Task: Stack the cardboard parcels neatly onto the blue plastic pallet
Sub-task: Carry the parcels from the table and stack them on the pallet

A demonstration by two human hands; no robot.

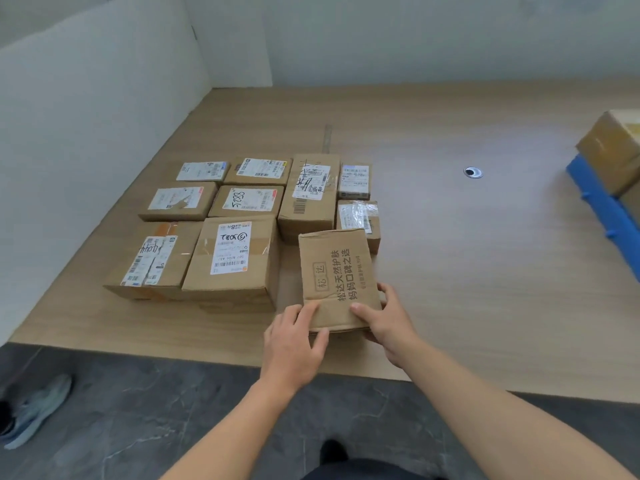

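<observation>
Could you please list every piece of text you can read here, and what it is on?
"松达天然护肤": printed on the held parcel.
"妈妈口碑之选": same parcel.
"5288": handwritten on the middle parcel.
"8": printed on the front parcel.
Other shipping labels: too small or blurred to read.

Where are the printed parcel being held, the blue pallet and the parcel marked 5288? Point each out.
printed parcel [334, 271]: head view, middle of its printed top face.
blue pallet [606, 216]: head view, bare blue side wall.
parcel marked 5288 [247, 199]: head view, on its white label.
</observation>
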